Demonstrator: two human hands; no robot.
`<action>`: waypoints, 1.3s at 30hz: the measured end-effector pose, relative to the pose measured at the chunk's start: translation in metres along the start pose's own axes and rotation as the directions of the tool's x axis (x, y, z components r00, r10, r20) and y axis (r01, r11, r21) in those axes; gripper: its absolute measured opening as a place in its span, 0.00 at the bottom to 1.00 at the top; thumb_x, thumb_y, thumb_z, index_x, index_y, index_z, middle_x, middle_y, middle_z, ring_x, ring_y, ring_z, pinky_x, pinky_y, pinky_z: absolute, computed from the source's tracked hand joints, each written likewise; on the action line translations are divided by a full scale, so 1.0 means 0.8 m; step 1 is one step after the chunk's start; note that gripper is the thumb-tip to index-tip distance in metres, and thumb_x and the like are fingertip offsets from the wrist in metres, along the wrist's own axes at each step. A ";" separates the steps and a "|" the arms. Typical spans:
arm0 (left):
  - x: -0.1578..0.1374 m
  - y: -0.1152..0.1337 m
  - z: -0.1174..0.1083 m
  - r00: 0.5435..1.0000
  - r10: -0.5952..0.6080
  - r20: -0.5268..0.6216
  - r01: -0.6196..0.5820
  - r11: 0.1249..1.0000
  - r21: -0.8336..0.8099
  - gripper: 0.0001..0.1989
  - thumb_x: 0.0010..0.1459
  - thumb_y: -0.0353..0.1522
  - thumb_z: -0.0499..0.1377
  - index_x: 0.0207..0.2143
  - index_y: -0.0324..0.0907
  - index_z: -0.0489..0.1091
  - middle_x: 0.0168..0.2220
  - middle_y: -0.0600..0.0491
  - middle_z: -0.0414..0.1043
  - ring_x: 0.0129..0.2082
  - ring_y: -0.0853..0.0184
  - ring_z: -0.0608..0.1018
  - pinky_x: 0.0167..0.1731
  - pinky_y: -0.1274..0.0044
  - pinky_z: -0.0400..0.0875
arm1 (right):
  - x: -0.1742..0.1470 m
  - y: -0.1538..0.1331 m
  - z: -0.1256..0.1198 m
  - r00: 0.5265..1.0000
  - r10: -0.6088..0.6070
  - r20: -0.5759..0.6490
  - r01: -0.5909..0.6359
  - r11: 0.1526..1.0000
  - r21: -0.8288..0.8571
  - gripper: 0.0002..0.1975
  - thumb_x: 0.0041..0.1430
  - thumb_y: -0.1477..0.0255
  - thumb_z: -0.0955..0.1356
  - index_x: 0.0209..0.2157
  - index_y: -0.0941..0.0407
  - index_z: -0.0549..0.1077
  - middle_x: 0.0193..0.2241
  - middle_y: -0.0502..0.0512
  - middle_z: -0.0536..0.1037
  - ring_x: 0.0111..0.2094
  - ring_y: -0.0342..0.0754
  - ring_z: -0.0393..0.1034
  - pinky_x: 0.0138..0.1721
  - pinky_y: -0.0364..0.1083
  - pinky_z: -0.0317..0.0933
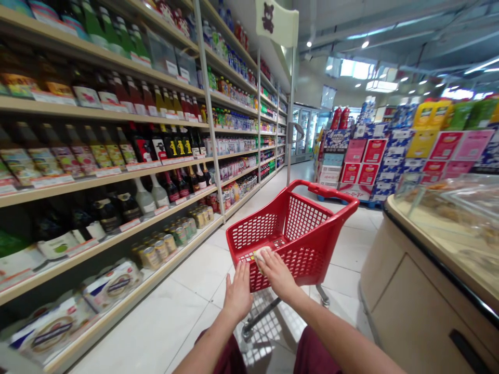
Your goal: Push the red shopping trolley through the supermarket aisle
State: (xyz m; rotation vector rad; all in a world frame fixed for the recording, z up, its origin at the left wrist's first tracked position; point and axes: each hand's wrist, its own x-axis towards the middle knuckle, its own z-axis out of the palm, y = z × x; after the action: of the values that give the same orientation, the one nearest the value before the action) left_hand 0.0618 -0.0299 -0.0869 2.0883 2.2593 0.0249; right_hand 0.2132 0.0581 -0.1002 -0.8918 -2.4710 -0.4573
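Note:
A red plastic shopping cart point(335, 228) with latticed basket walls stands in front of me on a grey metal wheeled frame, its handle on the far side. My right hand point(277, 274) presses a pale, crumpled cloth point(262, 253) against the near rim of the basket, fingers over it. Beside it, my left hand point(238, 291) lies with fingers stretched out against the near left corner of the basket, and no object shows in it. Part of the cloth is hidden under the right fingers. The basket's floor is partly visible through the opening.
Tall shelves point(171, 171) of bottles and cans run along the left. A rounded beige counter point(409, 291) with a clear cover stands close on the right. Behind the cart rise stacked drink cartons point(356, 161). White floor tiles point(191, 265) lie between shelves and cart.

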 end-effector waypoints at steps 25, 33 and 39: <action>0.028 -0.008 -0.026 0.987 0.162 -0.018 -0.162 0.987 -0.006 0.29 0.46 0.25 0.45 0.54 0.35 0.55 0.57 0.45 0.54 0.59 0.61 0.51 0.56 0.61 0.40 | -0.042 0.094 0.010 0.941 0.320 -0.115 -0.311 0.947 0.084 0.18 0.60 0.73 0.55 0.50 0.54 0.64 0.55 0.56 0.60 0.56 0.50 0.51 0.52 0.51 0.51; 0.034 0.048 -0.015 0.956 0.292 -0.016 -0.292 0.956 0.039 0.29 0.47 0.29 0.46 0.55 0.40 0.53 0.57 0.50 0.55 0.59 0.63 0.51 0.58 0.64 0.36 | -0.047 0.105 -0.016 0.894 0.443 -0.064 -0.442 0.896 0.036 0.17 0.60 0.74 0.56 0.48 0.54 0.66 0.54 0.59 0.61 0.55 0.53 0.52 0.48 0.52 0.54; 0.066 0.044 -0.001 0.982 0.187 -0.028 -0.183 0.976 0.117 0.34 0.46 0.23 0.43 0.58 0.36 0.43 0.62 0.47 0.40 0.61 0.62 0.41 0.57 0.61 0.38 | -0.112 0.079 -0.012 0.910 0.394 -0.127 -0.387 0.919 0.078 0.19 0.59 0.75 0.55 0.50 0.52 0.65 0.55 0.55 0.59 0.56 0.50 0.50 0.51 0.51 0.53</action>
State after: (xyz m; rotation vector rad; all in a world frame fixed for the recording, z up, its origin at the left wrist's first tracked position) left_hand 0.0927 0.0254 -0.0857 2.3703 2.1255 -0.0555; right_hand 0.3187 0.0547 -0.1305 -1.2526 -2.0946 -0.3012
